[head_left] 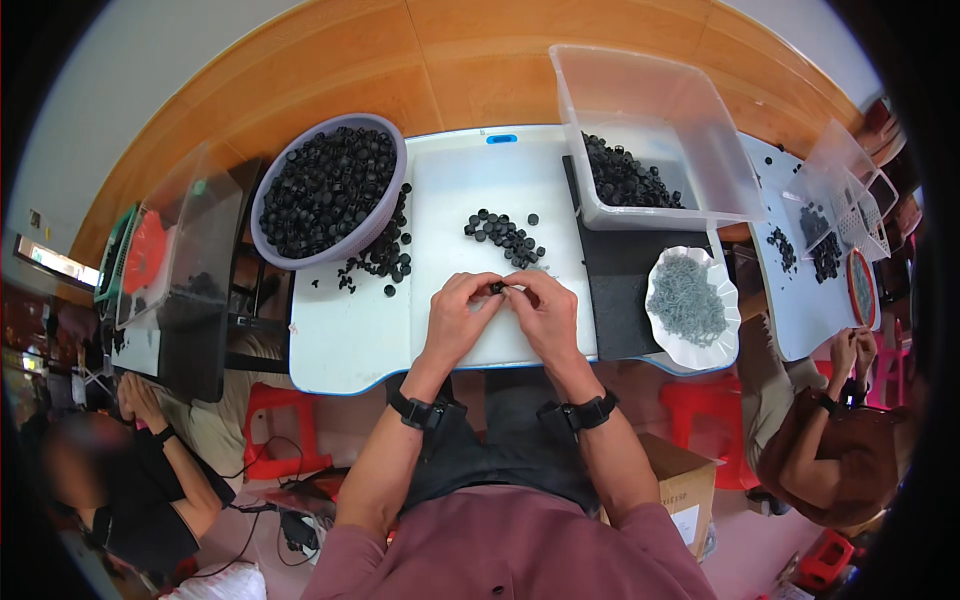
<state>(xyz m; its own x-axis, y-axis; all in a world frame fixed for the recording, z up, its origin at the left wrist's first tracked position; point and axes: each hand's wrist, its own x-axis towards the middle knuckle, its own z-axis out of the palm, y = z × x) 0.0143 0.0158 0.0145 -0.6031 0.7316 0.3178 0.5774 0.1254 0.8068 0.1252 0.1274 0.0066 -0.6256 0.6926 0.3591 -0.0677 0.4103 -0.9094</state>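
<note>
Close together at the near part of the white board (450, 180), my left hand (462, 312) and my right hand (545, 310) meet at the fingertips. Between them is a small black round cap (496, 288). The left fingers pinch it, while the right thumb and forefinger press against its other side; whether they hold a second tiny piece is too small to tell. Just beyond my fingers lies a loose pile of black caps (508, 238), with one cap (533, 219) apart from it.
A purple basin (397, 190) heaped with black parts stands left, more parts spilled beside it. To the right, a clear plastic bin (660, 90) holds black pieces. A white fluted dish (728, 335) of thin grey pieces rests on a black mat (630, 300). People sit at both side tables.
</note>
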